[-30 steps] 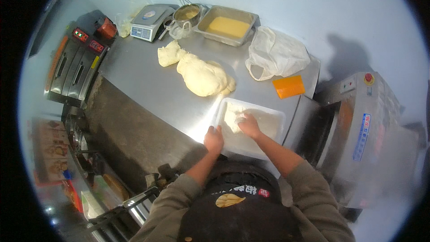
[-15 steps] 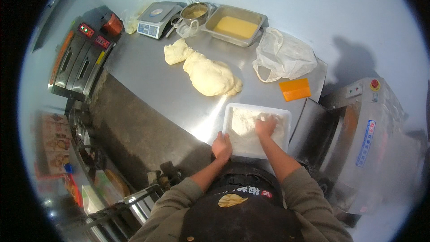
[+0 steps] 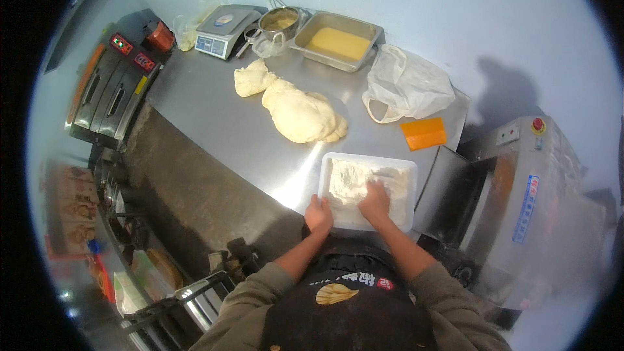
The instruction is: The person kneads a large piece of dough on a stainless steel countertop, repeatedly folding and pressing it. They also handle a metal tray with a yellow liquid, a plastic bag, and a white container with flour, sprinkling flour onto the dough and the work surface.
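My left hand (image 3: 318, 211) grips the left rim of a white plastic tray (image 3: 409, 201) holding white flour (image 3: 344, 179). My right hand (image 3: 374, 201) reaches into the flour at the middle of the tray; its fingertips are powdered and blurred, so what they hold cannot be made out. Behind the tray on the steel table (image 3: 214, 123) lies a large pale dough mass (image 3: 299, 117), with a smaller lump (image 3: 250, 78) at its left end. An orange plastic scraper (image 3: 422, 133) lies to the right of the dough, near a crumpled translucent bag (image 3: 406, 84).
Along the back stand a digital scale (image 3: 221, 26), a metal bowl (image 3: 279, 19) and a steel pan of yellow liquid (image 3: 337, 44). A steel oven (image 3: 104, 97) is at the left, a large steel machine (image 3: 546, 201) at the right, a cluttered rack (image 3: 149, 273) at lower left.
My right hand has moved right within the tray since a second ago, then a little toward me over the last half second. The flour is spread differently. My left hand stays on the rim.
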`<state>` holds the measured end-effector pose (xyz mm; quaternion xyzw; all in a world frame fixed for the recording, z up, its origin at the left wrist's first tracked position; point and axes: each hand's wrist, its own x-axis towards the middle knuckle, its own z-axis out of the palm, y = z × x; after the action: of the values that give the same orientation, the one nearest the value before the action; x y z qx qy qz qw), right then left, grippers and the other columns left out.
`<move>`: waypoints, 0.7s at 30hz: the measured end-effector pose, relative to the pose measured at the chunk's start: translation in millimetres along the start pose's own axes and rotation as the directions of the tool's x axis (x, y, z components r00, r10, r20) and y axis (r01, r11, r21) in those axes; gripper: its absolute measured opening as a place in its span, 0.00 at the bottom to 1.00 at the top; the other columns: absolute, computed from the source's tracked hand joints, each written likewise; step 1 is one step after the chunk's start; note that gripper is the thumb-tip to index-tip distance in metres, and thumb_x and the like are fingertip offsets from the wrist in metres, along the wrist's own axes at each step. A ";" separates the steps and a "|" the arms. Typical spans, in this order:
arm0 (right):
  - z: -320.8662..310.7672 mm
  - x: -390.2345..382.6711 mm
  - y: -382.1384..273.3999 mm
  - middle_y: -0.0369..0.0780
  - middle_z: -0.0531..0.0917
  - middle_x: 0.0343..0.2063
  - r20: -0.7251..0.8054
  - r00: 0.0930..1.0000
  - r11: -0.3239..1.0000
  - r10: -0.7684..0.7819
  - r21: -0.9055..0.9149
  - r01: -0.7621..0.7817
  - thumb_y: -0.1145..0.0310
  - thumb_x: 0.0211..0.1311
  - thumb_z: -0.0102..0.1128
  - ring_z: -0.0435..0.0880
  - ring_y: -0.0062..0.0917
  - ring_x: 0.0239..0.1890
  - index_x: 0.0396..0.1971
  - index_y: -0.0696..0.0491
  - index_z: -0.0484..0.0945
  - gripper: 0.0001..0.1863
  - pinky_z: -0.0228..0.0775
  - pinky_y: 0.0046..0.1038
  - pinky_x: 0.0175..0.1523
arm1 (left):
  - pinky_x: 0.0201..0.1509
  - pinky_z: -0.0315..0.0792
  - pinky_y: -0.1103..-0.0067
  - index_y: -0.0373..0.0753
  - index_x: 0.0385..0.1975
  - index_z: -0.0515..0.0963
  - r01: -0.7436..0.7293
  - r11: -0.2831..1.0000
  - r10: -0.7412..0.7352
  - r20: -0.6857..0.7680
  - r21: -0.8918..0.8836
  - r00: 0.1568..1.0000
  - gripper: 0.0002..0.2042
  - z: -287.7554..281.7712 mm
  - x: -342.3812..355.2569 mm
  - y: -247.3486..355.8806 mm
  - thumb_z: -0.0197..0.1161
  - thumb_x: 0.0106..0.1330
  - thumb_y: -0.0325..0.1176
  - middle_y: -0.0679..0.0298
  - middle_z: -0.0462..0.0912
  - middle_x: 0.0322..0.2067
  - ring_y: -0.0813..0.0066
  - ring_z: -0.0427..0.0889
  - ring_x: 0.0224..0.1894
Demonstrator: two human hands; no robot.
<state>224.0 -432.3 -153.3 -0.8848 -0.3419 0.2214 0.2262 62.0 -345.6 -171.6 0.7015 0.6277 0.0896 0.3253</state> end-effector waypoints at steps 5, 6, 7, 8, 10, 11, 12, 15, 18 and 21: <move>-17.3 -28.5 5.0 0.64 0.62 0.68 -0.050 0.872 0.873 0.487 0.059 -0.485 0.67 0.50 0.65 0.64 0.57 0.70 0.67 0.61 0.65 0.41 0.59 0.46 0.73 | 0.48 0.73 0.49 0.37 0.49 0.74 0.031 0.999 -0.031 0.025 -0.008 0.999 0.18 -0.3 -1.6 1.5 0.55 0.74 0.46 0.40 0.84 0.37 0.34 0.82 0.43; -15.0 -27.7 4.1 0.63 0.62 0.69 -0.040 0.827 0.827 0.560 0.074 -0.557 0.66 0.50 0.66 0.63 0.57 0.71 0.68 0.61 0.63 0.42 0.60 0.46 0.73 | 0.48 0.73 0.49 0.37 0.49 0.74 0.029 0.999 -0.029 0.012 -0.016 1.000 0.17 -0.3 -2.2 2.1 0.55 0.74 0.46 0.39 0.84 0.36 0.34 0.82 0.43; -10.4 -23.9 3.1 0.63 0.62 0.69 -0.037 0.797 0.793 0.603 0.138 -0.594 0.65 0.50 0.66 0.63 0.56 0.71 0.69 0.61 0.62 0.44 0.60 0.46 0.72 | 0.48 0.72 0.49 0.37 0.48 0.74 0.031 0.999 -0.031 0.000 -0.025 1.000 0.17 -0.4 -2.5 2.7 0.55 0.74 0.46 0.39 0.83 0.36 0.34 0.81 0.42; -3.3 -18.2 2.0 0.63 0.62 0.69 -0.028 0.765 0.753 0.644 0.200 -0.627 0.64 0.50 0.67 0.63 0.56 0.71 0.69 0.62 0.61 0.45 0.61 0.45 0.72 | 0.48 0.72 0.49 0.36 0.48 0.74 0.010 0.999 -0.010 -0.006 -0.030 1.000 0.17 -0.7 -3.1 3.0 0.55 0.74 0.45 0.39 0.83 0.36 0.34 0.81 0.43; 15.4 -3.2 1.4 0.61 0.63 0.68 0.011 0.709 0.665 0.705 0.338 -0.666 0.63 0.51 0.67 0.62 0.54 0.72 0.71 0.62 0.59 0.47 0.60 0.46 0.73 | 0.48 0.72 0.49 0.36 0.48 0.74 -0.005 0.999 0.005 0.005 -0.036 1.000 0.17 -2.2 -4.6 2.8 0.55 0.74 0.45 0.38 0.83 0.36 0.33 0.81 0.43; 25.7 7.7 1.0 0.60 0.64 0.68 0.039 0.687 0.614 0.726 0.415 -0.672 0.63 0.51 0.67 0.63 0.53 0.72 0.72 0.62 0.58 0.48 0.58 0.47 0.74 | 0.49 0.73 0.50 0.34 0.51 0.74 -0.007 0.999 0.008 0.014 -0.049 1.000 0.19 -3.3 -5.0 2.6 0.55 0.73 0.44 0.38 0.83 0.38 0.34 0.81 0.44; 34.0 17.9 2.3 0.59 0.64 0.68 0.067 0.662 0.557 0.746 0.480 -0.677 0.62 0.51 0.67 0.63 0.51 0.72 0.73 0.62 0.57 0.49 0.56 0.47 0.75 | 0.50 0.73 0.52 0.32 0.54 0.74 0.010 0.998 -0.008 0.041 -0.059 0.999 0.20 -4.2 -5.4 2.4 0.56 0.73 0.44 0.38 0.84 0.39 0.34 0.82 0.45; 44.8 39.7 11.0 0.58 0.67 0.66 0.128 0.690 0.328 0.712 0.808 -0.489 0.64 0.53 0.66 0.67 0.50 0.70 0.72 0.60 0.58 0.46 0.60 0.46 0.72 | 0.52 0.73 0.53 0.30 0.58 0.73 0.032 0.998 -0.028 0.087 -0.047 0.996 0.23 -5.6 -9.7 0.2 0.56 0.73 0.43 0.38 0.84 0.42 0.35 0.82 0.46; 23.8 36.3 28.2 0.56 0.68 0.66 0.458 0.782 -0.308 0.422 0.884 -0.352 0.65 0.55 0.66 0.70 0.47 0.68 0.71 0.60 0.61 0.43 0.64 0.42 0.70 | 0.49 0.72 0.50 0.33 0.51 0.71 -0.015 0.999 0.018 0.054 -0.052 0.998 0.18 -4.1 -15.4 -3.3 0.55 0.73 0.43 0.38 0.83 0.39 0.33 0.81 0.44; -10.4 23.9 37.5 0.54 0.69 0.66 0.153 0.866 0.407 0.475 0.835 -0.371 0.65 0.57 0.64 0.70 0.46 0.69 0.71 0.60 0.63 0.41 0.65 0.41 0.69 | 0.48 0.72 0.48 0.35 0.48 0.70 -0.036 0.998 0.038 0.049 -0.045 0.998 0.16 -0.3 -19.0 -8.3 0.54 0.73 0.44 0.39 0.84 0.37 0.33 0.82 0.42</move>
<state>264.6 -442.9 -171.4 -0.7300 0.0565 0.3593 0.5786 51.2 -363.3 -170.7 0.7076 0.6043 0.0921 0.3546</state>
